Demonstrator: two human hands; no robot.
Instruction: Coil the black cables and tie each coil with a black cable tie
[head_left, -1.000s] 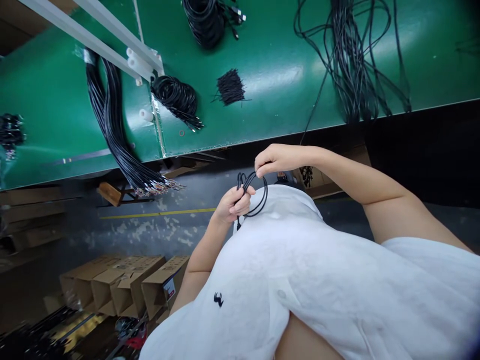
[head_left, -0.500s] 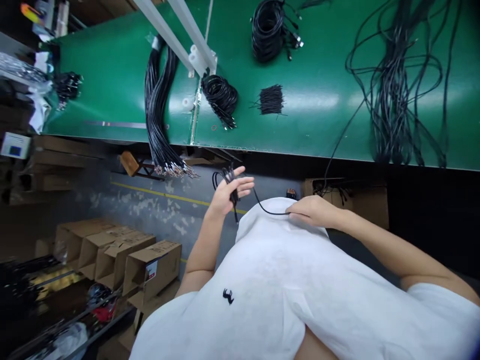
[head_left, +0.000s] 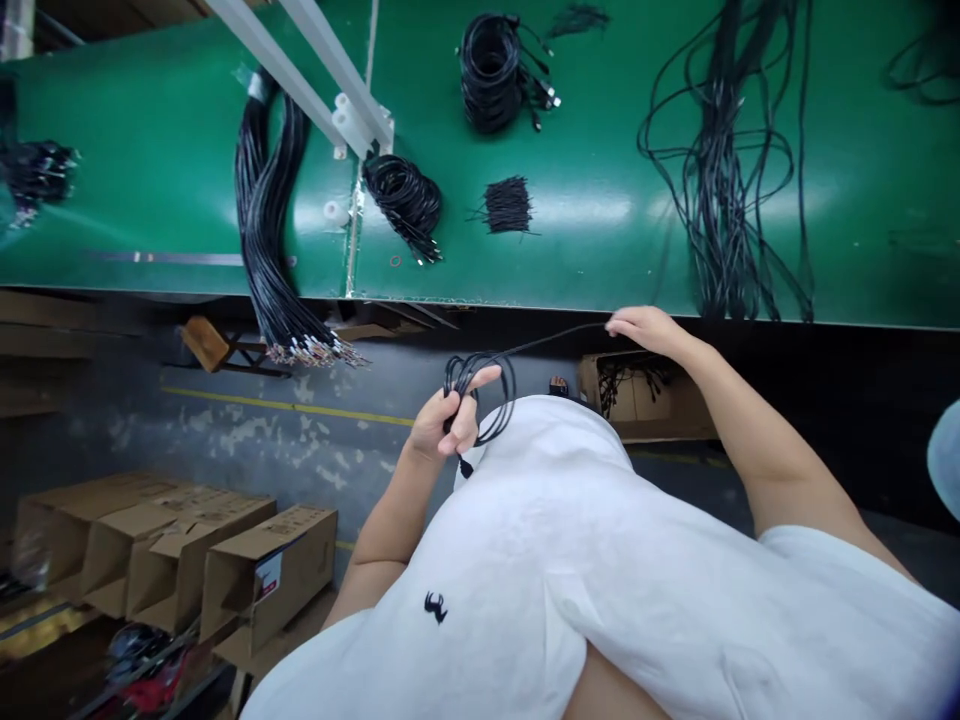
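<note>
My left hand (head_left: pixel 448 418) is closed around a loosely coiled black cable (head_left: pixel 500 418), its index finger stretched out through the loops. A dark plug end (head_left: pixel 466 467) dangles below that hand. From the coil a single strand runs right and slightly upward to my right hand (head_left: pixel 643 328), whose fingers pinch it just off the bench edge. Beyond my hands, on the green bench (head_left: pixel 585 260), lie a bundle of short black ties (head_left: pixel 508 205), a small coiled cable bundle (head_left: pixel 405 200) and a larger cable coil with plugs (head_left: pixel 491 75).
Long loose black cables (head_left: pixel 724 200) spread over the bench at the right. A thick bundle of wires (head_left: pixel 262 200) hangs over its edge at the left, near white metal posts (head_left: pixel 337 70). Open cardboard boxes (head_left: pixel 259 560) stand at lower left; another box (head_left: pixel 667 400) with cables sits under the bench.
My right hand has moved up and outward toward the bench edge, drawing the strand taut. My left fingers have curled round the cable, now in wider loops. The whole view has shifted right.
</note>
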